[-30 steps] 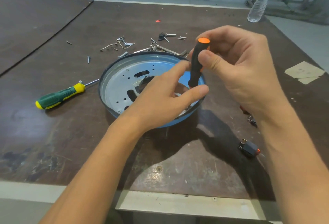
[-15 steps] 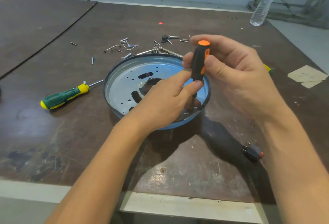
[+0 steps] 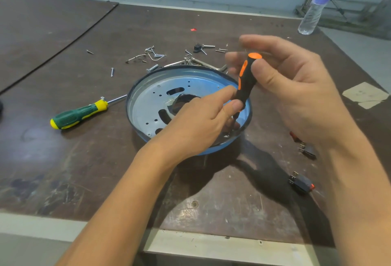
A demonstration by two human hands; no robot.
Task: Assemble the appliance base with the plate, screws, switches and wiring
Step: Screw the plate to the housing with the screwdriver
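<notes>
Holding the screwdriver (image 3: 245, 83) by its top, the right hand (image 3: 300, 100) has thumb and fingers round the handle. The left hand (image 3: 196, 126) pinches it lower down. Its tip sits inside the round blue base (image 3: 135, 88) on the counter (image 3: 84, 170).

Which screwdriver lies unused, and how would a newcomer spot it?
Find the round blue metal base in the middle of the dark brown table. Left of its rim lies a green-handled screwdriver with yellow ends. Unlike the black-and-orange screwdriver in the right hand, no hand touches it.
</notes>
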